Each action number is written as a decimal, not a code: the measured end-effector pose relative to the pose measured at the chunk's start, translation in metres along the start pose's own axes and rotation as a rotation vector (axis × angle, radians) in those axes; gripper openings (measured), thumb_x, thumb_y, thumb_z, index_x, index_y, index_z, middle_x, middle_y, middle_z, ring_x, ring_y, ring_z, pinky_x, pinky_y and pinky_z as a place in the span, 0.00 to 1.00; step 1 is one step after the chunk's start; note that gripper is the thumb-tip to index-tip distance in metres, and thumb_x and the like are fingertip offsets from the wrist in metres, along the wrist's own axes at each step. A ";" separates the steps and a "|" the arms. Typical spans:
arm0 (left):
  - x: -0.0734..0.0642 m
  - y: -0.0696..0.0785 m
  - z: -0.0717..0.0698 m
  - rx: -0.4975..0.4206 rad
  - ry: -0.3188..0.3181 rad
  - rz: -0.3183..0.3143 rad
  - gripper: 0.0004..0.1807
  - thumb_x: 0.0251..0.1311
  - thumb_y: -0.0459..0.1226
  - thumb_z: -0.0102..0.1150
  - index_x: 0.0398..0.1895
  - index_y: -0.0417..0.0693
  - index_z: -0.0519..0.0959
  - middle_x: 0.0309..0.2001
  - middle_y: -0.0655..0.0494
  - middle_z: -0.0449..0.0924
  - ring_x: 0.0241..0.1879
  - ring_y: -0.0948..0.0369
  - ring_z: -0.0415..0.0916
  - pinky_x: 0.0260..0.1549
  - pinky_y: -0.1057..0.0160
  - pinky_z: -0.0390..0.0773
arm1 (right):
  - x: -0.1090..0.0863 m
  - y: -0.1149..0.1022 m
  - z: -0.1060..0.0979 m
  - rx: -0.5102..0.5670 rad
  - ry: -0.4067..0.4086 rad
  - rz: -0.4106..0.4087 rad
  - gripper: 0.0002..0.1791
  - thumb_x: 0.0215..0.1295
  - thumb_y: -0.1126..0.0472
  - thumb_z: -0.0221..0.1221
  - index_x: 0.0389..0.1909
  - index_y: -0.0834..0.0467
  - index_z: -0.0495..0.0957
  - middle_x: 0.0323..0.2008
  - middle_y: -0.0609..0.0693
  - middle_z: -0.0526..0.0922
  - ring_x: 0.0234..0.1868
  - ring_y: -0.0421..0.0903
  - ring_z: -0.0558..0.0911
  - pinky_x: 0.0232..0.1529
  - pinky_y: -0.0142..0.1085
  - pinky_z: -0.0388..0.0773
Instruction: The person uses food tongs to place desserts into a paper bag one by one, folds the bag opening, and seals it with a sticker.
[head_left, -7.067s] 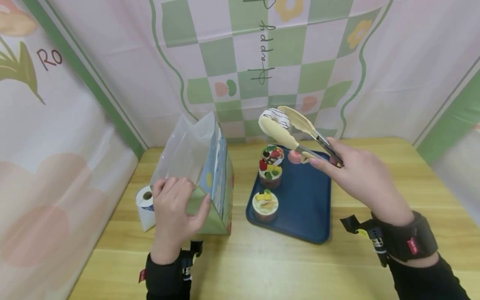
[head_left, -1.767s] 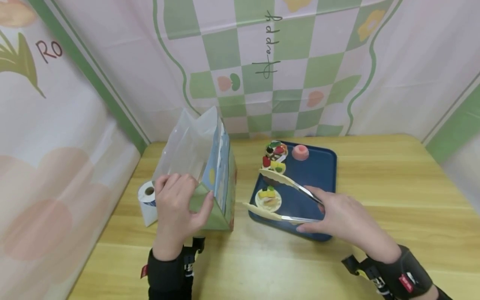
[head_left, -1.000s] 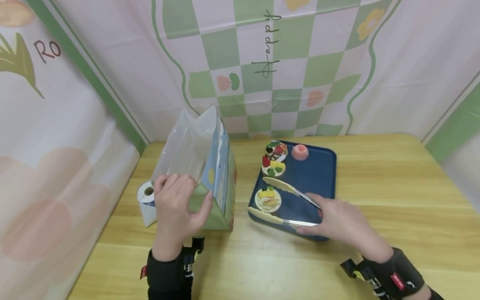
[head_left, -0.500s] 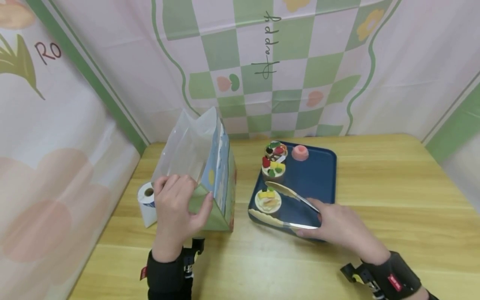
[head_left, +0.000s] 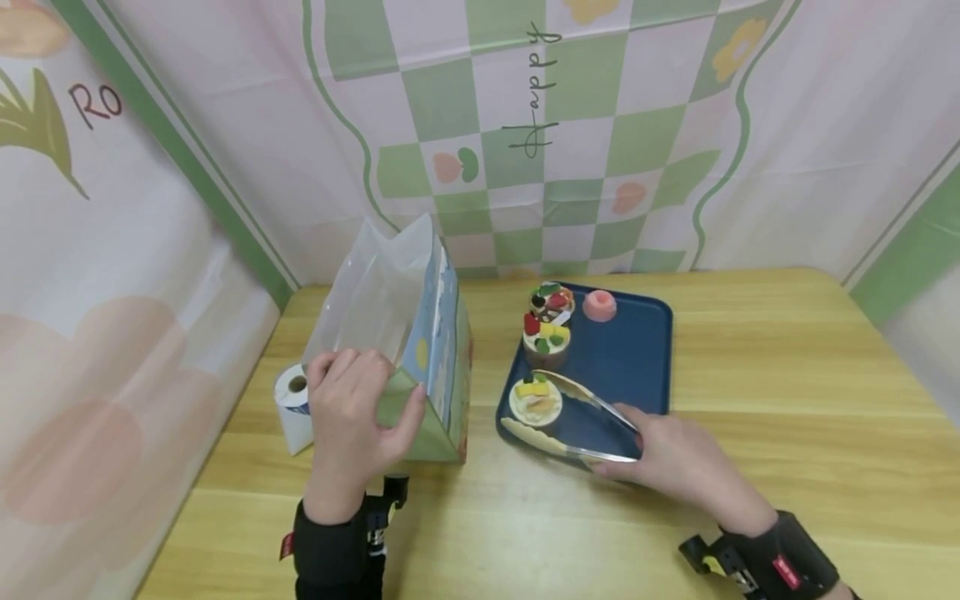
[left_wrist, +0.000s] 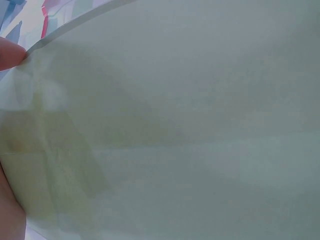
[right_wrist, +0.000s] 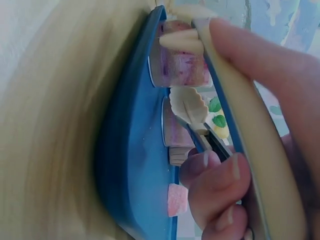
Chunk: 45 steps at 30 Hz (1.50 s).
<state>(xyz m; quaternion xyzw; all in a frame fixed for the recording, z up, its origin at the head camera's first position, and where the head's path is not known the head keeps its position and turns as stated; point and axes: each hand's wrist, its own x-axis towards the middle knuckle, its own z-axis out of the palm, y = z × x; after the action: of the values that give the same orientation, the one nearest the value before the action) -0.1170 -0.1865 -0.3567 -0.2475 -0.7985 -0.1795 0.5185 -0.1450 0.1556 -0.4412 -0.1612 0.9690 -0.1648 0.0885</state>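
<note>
My left hand [head_left: 360,417] grips the near rim of a standing paper bag [head_left: 442,367], whose mouth gapes at the top. Its pale green side [left_wrist: 190,150] fills the left wrist view. With my right hand [head_left: 675,467] I hold cream-tipped tongs [head_left: 534,435] low over a blue tray [head_left: 622,358]. The arms are spread on either side of the nearest cupcake [head_left: 536,406], topped with cream and yellow fruit. In the right wrist view, one scalloped tip [right_wrist: 189,106] sits between that cupcake [right_wrist: 180,70] and the one behind it.
Two more fruit-topped cupcakes, one in the middle [head_left: 547,342] and one at the back [head_left: 552,300], line the tray's left side. A pink ring-shaped sweet [head_left: 600,306] lies at its back. Left of the bag stands a white paper roll [head_left: 292,408]. A printed cloth [head_left: 510,208] hangs behind the table.
Earlier the tongs held a white striped doughnut above the tray; it is no longer in sight. Since then the tongs have come down around the nearest cupcake and narrowed. My left hand stays on the bag.
</note>
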 end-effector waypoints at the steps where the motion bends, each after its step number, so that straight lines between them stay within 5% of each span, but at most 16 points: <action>1: 0.000 0.000 0.000 0.000 -0.001 0.000 0.19 0.60 0.47 0.51 0.19 0.43 0.66 0.17 0.55 0.64 0.21 0.58 0.58 0.39 0.52 0.59 | 0.000 0.000 0.000 0.001 0.000 0.002 0.55 0.42 0.23 0.63 0.64 0.59 0.72 0.24 0.46 0.77 0.25 0.42 0.73 0.25 0.37 0.65; 10: 0.001 -0.001 0.000 0.000 0.001 0.008 0.20 0.62 0.48 0.50 0.19 0.43 0.66 0.17 0.55 0.64 0.21 0.58 0.58 0.39 0.52 0.59 | -0.001 -0.002 0.003 0.014 0.032 0.013 0.49 0.47 0.28 0.64 0.65 0.56 0.72 0.16 0.43 0.67 0.18 0.41 0.65 0.21 0.34 0.55; 29: -0.001 -0.001 -0.001 0.001 0.004 0.012 0.20 0.61 0.48 0.50 0.19 0.43 0.67 0.17 0.55 0.65 0.21 0.58 0.59 0.39 0.52 0.59 | -0.006 -0.001 0.002 0.011 0.083 0.024 0.48 0.47 0.24 0.61 0.60 0.56 0.75 0.16 0.41 0.69 0.17 0.39 0.66 0.20 0.33 0.58; 45: -0.001 -0.001 -0.001 -0.005 0.002 0.016 0.20 0.62 0.48 0.50 0.18 0.43 0.67 0.17 0.55 0.65 0.21 0.58 0.59 0.39 0.52 0.59 | -0.008 -0.009 -0.020 0.070 0.100 0.017 0.47 0.51 0.26 0.59 0.61 0.58 0.73 0.17 0.42 0.70 0.16 0.39 0.67 0.18 0.32 0.59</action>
<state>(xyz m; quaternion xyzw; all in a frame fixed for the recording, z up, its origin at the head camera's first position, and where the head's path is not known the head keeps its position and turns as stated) -0.1164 -0.1877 -0.3575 -0.2548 -0.7956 -0.1777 0.5201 -0.1398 0.1564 -0.4182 -0.1413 0.9672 -0.2057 0.0472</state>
